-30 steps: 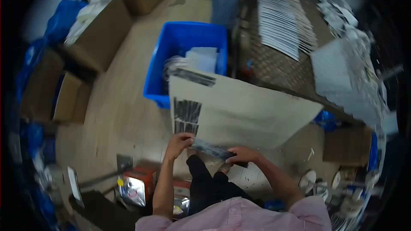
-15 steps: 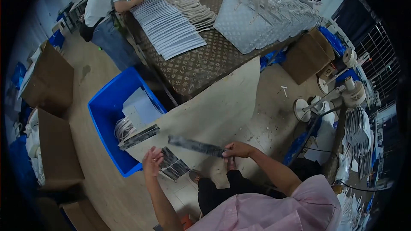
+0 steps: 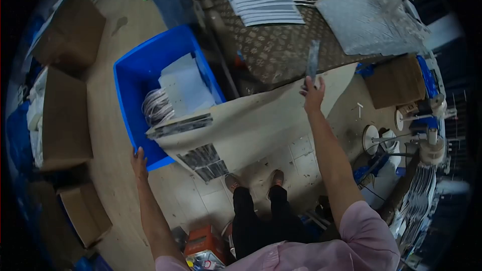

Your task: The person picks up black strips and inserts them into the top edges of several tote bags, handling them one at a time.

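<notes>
My right hand (image 3: 313, 94) is raised over the hanging edge of a pale sheet (image 3: 261, 115), closed on one end of a narrow grey strip (image 3: 313, 60). The strip points away from me, over the patterned tabletop, and is slightly blurred. My left hand (image 3: 139, 163) is at the near corner of a blue bin (image 3: 128, 103); its fingers are apart and seem to touch the rim. Inside the bin lie white sheets (image 3: 186, 88) and a bundle of pale cord handles (image 3: 158, 106). Dark strips (image 3: 203, 160) lie on the pale sheet's near left end.
The brown patterned table (image 3: 271, 52) carries a fanned stack of white pieces (image 3: 258, 0) and grey bags with clear handles (image 3: 361, 17). Cardboard boxes (image 3: 68, 120) stand left, another box (image 3: 394, 83) right. A fan (image 3: 429, 148) and a red tin (image 3: 206, 243) are near.
My right hand has carried the strip forward and right, turning it to point away. My left hand has moved left to the bin's corner. The view has tilted down.
</notes>
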A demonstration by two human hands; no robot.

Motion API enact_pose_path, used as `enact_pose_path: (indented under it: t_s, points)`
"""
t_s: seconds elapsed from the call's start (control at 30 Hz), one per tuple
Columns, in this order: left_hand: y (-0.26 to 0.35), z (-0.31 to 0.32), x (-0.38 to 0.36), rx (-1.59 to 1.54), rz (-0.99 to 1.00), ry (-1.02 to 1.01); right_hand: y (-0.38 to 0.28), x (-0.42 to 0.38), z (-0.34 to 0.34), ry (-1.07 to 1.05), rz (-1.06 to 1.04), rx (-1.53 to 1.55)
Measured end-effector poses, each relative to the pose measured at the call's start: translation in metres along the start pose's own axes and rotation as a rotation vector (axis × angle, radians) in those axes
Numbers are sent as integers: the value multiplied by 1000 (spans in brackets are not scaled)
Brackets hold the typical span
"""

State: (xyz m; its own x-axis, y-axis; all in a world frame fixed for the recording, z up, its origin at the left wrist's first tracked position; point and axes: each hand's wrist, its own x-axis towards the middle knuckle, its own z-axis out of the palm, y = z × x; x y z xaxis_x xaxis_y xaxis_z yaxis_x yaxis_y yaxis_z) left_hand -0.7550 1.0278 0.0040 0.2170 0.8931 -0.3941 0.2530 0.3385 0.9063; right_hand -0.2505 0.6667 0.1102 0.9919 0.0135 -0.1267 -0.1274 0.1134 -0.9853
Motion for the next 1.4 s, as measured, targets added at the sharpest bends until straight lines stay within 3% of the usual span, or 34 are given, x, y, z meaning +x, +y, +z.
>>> enact_pose_path:
  t_s: [0.1, 0.17, 0.23, 0.37, 0.43, 0.5, 0.53, 0.6, 0.67, 0.73, 0.87, 0.93, 1.0, 1.07, 1.13, 1.2, 1.27, 1.3, 1.37, 1.4]
  points:
    - [-2, -11, 11, -121, -26, -201, 7, 15, 9, 3, -189, -174]
    - [13, -2, 8, -85, -58, -211, 15, 29, 10, 17, -270, -405]
    - [16, 5, 11, -113, -32, -184, 30, 51, 7, -13, -445, -364]
    - [21, 18, 18, -84, 20, -214, 8, 44, 9, -121, -413, -572]
    - [24, 25, 25, -38, 73, -277, -5, 37, 17, -91, -463, -805]
    - [25, 31, 26, 12, 119, -344, -7, 31, 24, 6, -567, -791]
    - [25, 34, 25, 83, 171, -256, -8, 28, 25, 110, -665, -774]
    - [31, 43, 13, 149, 219, -168, -11, 21, 26, 114, -707, -879]
    - [34, 47, -8, 347, 387, 66, -9, 28, 19, 117, -746, -980]
    - [23, 47, -22, 277, 312, 81, 7, 57, 1, -27, -545, -810]
    - [10, 53, -47, 61, 187, 104, 17, 69, -12, -8, -497, -698]
    - [11, 55, -48, 68, 207, 107, 18, 80, -21, -5, -649, -801]
    - [12, 54, -55, 78, 212, 121, 5, 74, -24, 50, -628, -909]
    - [19, 59, -59, 128, 347, 156, -4, 55, -16, 115, -616, -992]
    - [15, 60, -59, 140, 386, 171, -10, 25, -3, 185, -914, -1067]
    - [13, 59, -64, 156, 423, 196, -5, -58, 46, -224, -702, -852]
    - [22, 56, -67, 270, 462, 174, 6, -126, 95, -871, -894, -929]
    - [23, 57, -72, 267, 459, 189, 19, -150, 121, -992, -1018, -1030]
    - [27, 59, -86, 244, 440, 182, 45, -184, 175, -1108, -1166, -907]
    - [26, 60, -93, 278, 440, 189, 64, -187, 198, -1203, -1064, -910]
